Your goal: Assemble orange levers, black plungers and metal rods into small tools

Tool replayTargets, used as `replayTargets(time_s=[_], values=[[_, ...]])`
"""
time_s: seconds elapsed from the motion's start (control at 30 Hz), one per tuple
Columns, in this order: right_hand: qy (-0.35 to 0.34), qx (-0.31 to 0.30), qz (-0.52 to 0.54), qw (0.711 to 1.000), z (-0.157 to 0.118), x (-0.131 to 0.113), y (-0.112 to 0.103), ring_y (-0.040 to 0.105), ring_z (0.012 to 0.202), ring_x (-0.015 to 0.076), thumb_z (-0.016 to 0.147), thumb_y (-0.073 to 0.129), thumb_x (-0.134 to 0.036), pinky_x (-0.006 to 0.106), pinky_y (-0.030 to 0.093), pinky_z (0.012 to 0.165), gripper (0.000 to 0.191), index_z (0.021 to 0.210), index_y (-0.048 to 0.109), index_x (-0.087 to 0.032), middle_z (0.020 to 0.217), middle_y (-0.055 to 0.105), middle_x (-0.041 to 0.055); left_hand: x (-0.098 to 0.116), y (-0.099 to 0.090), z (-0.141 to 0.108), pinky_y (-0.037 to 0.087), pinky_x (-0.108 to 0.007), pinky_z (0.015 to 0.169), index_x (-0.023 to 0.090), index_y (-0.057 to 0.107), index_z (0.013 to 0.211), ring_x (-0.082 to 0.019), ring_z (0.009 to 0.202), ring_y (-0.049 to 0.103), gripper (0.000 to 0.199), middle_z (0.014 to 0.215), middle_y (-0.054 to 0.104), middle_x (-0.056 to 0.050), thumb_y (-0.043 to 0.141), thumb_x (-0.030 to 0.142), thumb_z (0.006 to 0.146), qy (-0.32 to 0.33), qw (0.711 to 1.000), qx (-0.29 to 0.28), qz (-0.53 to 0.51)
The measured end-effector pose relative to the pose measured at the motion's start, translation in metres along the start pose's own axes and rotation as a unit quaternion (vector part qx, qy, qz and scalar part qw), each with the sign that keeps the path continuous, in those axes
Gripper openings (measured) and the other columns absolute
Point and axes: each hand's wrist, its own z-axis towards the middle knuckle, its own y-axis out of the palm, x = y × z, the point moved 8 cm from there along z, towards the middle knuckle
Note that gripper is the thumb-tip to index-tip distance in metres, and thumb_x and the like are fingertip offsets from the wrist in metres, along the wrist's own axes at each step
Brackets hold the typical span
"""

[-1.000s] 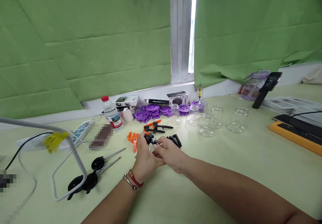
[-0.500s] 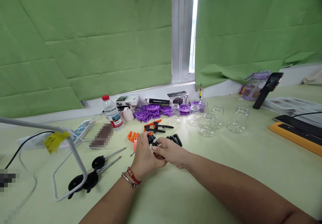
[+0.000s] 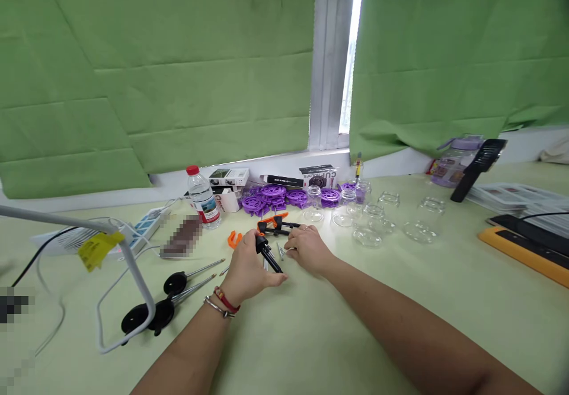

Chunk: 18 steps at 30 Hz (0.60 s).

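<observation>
My left hand [image 3: 249, 270] is closed around a black part with long thin legs [image 3: 271, 259], which slants down to the right past the thumb. On the table to the right, my right hand [image 3: 309, 250] has its fingers curled down and pressed together. Whatever lies under those fingertips is hidden. Between the hands lie small metal screws [image 3: 281, 251]. Just beyond them are orange-and-black pieces [image 3: 278, 226] with dark rods. A curved orange piece [image 3: 234, 239] shows behind my left hand.
Purple wheel-like parts [image 3: 271, 196] are piled at the back beside small boxes [image 3: 229, 177] and a red-capped water bottle [image 3: 204, 199]. Several clear glass jars [image 3: 368, 229] stand to the right. A white metal frame [image 3: 133, 270] and black discs with metal rods [image 3: 162, 315] lie left.
My right hand has left the black part and moved right and slightly back, over where loose black sticks lay. My left hand keeps the part, with its thumb now spread. The view has shifted slightly.
</observation>
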Motion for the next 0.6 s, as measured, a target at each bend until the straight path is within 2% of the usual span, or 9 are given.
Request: replayTargets(time_s=[0.2,0.47,0.6], values=[[0.008,-0.020,-0.037,0.999,0.005,-0.002,0.011,0.047,0.084,0.0194,0.079,0.062,-0.026,0.034,0.024,0.077,0.013,0.075,0.074,-0.024,0.078,0.064,0.0045,-0.002,0.002,0.001,0.046,-0.042,0.079,0.017,0.042,0.109,-0.028,0.092,0.054,0.089,0.100,0.053,-0.008,0.082,0.047,0.035,0.003,1.000,-0.002,-0.006],[0.001,-0.019,-0.049,0.999,0.006,-0.007,0.013,0.049,0.083,0.0191,0.079,0.056,-0.019,0.035,0.024,0.079,0.018,0.074,0.073,-0.020,0.078,0.066,0.0054,0.001,0.001,-0.001,0.045,-0.039,0.076,0.020,0.044,0.103,-0.026,0.088,0.054,0.081,0.096,0.053,-0.005,0.081,0.047,0.036,0.024,1.000,0.007,0.000],[-0.018,-0.027,-0.079,0.996,0.006,-0.010,0.015,0.050,0.085,0.0202,0.081,0.052,-0.017,0.035,0.026,0.082,0.020,0.074,0.071,-0.016,0.078,0.066,0.0081,0.000,0.000,-0.001,0.046,-0.039,0.075,0.019,0.044,0.104,-0.025,0.086,0.055,0.083,0.095,0.054,-0.006,0.082,0.048,0.035,0.013,1.000,0.002,-0.010]])
